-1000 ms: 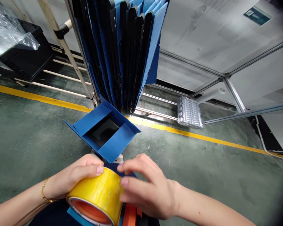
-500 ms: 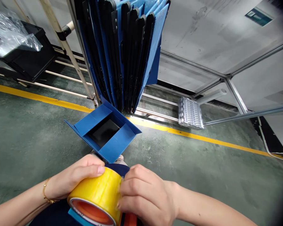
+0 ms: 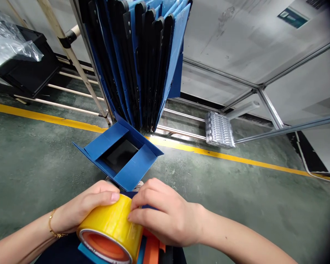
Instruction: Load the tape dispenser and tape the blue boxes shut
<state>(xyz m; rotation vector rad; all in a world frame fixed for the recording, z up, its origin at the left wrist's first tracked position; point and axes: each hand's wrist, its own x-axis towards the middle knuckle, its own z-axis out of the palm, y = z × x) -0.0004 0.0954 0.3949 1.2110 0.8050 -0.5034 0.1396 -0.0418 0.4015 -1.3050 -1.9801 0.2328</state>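
Note:
A wide roll of yellow packing tape [image 3: 110, 222] sits on a dispenser with blue and orange parts [image 3: 151, 249], low in front of my body. My left hand [image 3: 92, 201] is closed around the roll from the left, thumb lying along its top edge. With fingers bent, my right hand [image 3: 165, 214] presses its fingertips on the tape's right side; whether they pinch a loose end cannot be made out. Just beyond my hands stands a blue corrugated-plastic box [image 3: 136, 167], its flaps spread open and its inside dark.
Folded blue panels with black edges [image 3: 145, 66] stand upright in a rack behind the box. A black crate with clear plastic wrap [image 3: 24, 62] is at left. Clear plastic trays [image 3: 219, 130] lean by a metal frame [image 3: 272, 110]. A yellow line [image 3: 228, 157] crosses the floor.
My right hand has shifted up and left over the roll, exposing more of the orange dispenser. My left hand keeps its hold. The view has tilted slightly.

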